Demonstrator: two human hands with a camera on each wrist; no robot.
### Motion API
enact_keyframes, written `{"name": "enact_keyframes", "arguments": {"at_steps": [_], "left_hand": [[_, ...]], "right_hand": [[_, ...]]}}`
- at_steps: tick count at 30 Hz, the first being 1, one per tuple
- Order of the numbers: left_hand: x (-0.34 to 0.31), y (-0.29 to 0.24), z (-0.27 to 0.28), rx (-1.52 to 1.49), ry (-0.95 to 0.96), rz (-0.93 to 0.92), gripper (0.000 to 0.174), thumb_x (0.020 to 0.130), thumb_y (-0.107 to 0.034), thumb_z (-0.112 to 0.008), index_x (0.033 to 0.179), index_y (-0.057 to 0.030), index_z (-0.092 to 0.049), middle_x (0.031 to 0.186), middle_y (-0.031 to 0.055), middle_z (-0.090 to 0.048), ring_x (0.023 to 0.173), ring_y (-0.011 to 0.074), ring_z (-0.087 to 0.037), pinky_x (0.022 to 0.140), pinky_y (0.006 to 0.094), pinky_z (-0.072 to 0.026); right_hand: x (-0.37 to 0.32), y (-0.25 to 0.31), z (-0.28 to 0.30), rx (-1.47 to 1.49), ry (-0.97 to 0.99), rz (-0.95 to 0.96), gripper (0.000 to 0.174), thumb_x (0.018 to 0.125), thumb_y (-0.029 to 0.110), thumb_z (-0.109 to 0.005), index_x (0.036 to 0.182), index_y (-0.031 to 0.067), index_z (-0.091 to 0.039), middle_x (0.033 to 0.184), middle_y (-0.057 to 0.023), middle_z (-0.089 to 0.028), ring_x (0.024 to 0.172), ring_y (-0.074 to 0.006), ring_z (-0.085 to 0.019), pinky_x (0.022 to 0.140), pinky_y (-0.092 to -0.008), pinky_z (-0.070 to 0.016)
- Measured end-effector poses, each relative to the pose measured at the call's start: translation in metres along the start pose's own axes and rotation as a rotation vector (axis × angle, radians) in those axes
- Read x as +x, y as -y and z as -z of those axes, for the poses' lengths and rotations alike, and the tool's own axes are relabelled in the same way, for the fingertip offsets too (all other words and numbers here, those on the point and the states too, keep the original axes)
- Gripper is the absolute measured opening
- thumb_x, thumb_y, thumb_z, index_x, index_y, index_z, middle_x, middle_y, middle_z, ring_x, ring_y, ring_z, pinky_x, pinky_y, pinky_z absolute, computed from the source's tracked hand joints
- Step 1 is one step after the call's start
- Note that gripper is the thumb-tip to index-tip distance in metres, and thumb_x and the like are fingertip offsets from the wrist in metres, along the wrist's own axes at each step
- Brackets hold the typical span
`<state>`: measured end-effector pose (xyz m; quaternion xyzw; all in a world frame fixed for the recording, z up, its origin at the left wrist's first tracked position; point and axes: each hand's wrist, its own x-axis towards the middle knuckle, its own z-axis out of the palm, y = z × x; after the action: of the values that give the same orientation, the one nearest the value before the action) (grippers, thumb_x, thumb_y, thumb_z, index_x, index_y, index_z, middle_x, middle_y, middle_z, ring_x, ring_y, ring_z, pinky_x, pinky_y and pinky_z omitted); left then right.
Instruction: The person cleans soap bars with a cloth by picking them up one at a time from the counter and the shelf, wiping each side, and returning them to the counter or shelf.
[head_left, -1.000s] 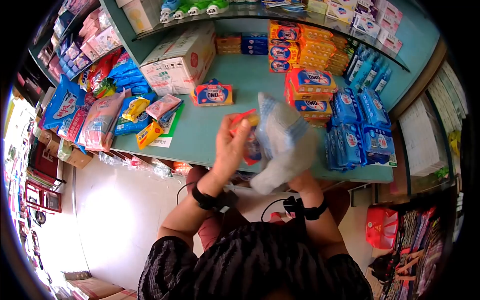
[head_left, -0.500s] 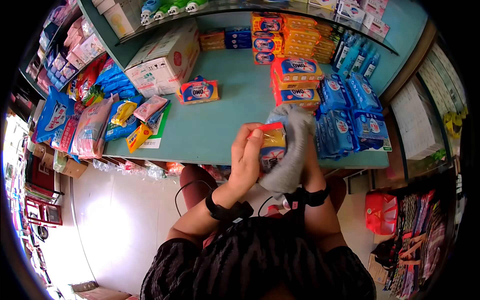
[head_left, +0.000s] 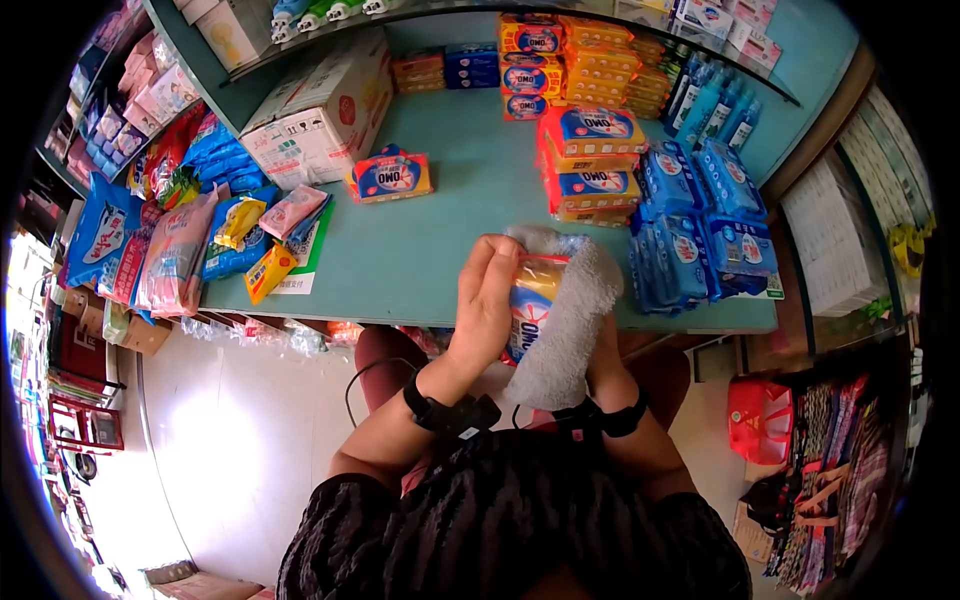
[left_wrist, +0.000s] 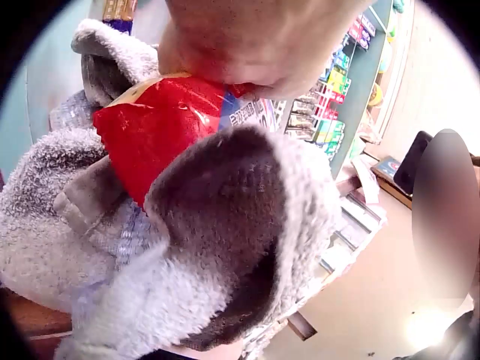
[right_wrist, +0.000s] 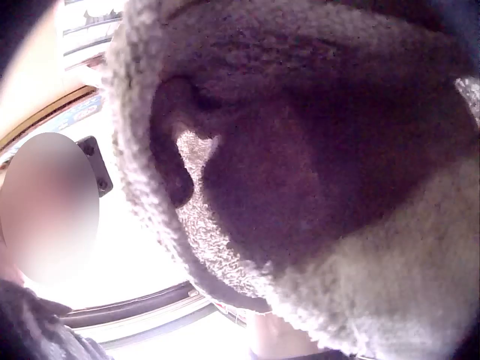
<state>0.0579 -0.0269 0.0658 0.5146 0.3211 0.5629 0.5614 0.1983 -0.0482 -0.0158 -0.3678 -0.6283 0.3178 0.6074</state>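
Over the front edge of the counter (head_left: 440, 270), my left hand (head_left: 485, 295) grips an orange and blue OMO soap pack (head_left: 532, 300), which stands tilted up. My right hand (head_left: 603, 362) holds a grey towel (head_left: 568, 325) against the pack's right side. Most of this hand is hidden in the towel; in the right wrist view it shows as a dark shape inside the folds. The left wrist view has the pack's red wrapper end (left_wrist: 161, 124) poking out between the towel's folds (left_wrist: 120, 292), below the left hand (left_wrist: 255, 45).
Stacked OMO packs (head_left: 595, 150) and blue packs (head_left: 690, 240) stand on the right. One OMO bundle (head_left: 390, 177) lies near a cardboard box (head_left: 320, 110). Plump bags (head_left: 180, 250) and small packets crowd the left end. A glass shelf (head_left: 440, 35) overhangs the back.
The towel has come round from hanging loose in the right hand to wrapping the soap pack's right side. The left hand has turned the pack upright and brought it against the towel.
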Motion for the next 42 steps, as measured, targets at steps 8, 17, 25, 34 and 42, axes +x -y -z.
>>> {"name": "enact_keyframes", "arguments": {"at_steps": [8,17,25,34,42], "left_hand": [[0.010,0.006,0.003,-0.242,-0.071,0.062,0.024,0.095,-0.025,-0.043,0.083,-0.0054,-0.049,0.076,0.0025,-0.054,0.065,0.0072,-0.049,0.059,0.0205,-0.0419],[0.025,0.013,0.008,0.666,-0.031,-0.561,0.029,0.098,-0.022,-0.035,0.101,0.0010,-0.053,0.088,0.0034,-0.053,0.079,0.0108,-0.048,0.072,0.0243,-0.0392],[-0.020,0.009,-0.010,0.247,0.134,-0.342,0.061,0.089,-0.029,-0.051,0.135,0.0043,-0.026,0.126,0.0186,-0.041,0.117,0.0264,-0.041,0.099,0.0343,-0.0300],[-0.014,0.005,0.015,0.056,0.405,0.047,0.079,0.078,-0.036,-0.067,0.133,0.0040,-0.028,0.120,0.0153,-0.044,0.113,0.0219,-0.042,0.097,0.0327,-0.0323],[-0.017,-0.012,0.028,0.300,0.718,0.323,0.057,0.073,-0.020,-0.073,0.119,-0.0006,-0.046,0.103,0.0054,-0.054,0.094,0.0121,-0.050,0.085,0.0271,-0.0405]], "right_hand": [[-0.011,0.031,0.006,-0.055,0.242,-0.139,0.047,0.089,0.019,-0.052,0.130,0.0007,-0.035,0.128,-0.0130,-0.042,0.116,-0.0222,-0.043,0.098,-0.0344,-0.0348],[-0.021,0.034,0.000,-0.079,0.289,-0.207,0.049,0.092,0.021,-0.046,0.134,0.0011,-0.030,0.133,-0.0132,-0.038,0.121,-0.0228,-0.039,0.102,-0.0349,-0.0320],[-0.007,-0.012,-0.017,0.618,0.028,-0.250,0.047,0.097,0.025,-0.031,0.137,0.0010,-0.024,0.139,-0.0130,-0.032,0.128,-0.0249,-0.034,0.107,-0.0371,-0.0273],[-0.004,-0.020,0.027,0.110,0.075,-0.318,0.050,0.089,0.020,-0.053,0.132,0.0030,-0.034,0.131,-0.0127,-0.041,0.119,-0.0221,-0.042,0.100,-0.0341,-0.0336],[0.010,0.041,0.047,-0.114,0.227,-0.314,0.044,0.076,0.017,-0.069,0.115,0.0032,-0.051,0.112,-0.0085,-0.055,0.101,-0.0171,-0.051,0.089,-0.0296,-0.0417]]}}
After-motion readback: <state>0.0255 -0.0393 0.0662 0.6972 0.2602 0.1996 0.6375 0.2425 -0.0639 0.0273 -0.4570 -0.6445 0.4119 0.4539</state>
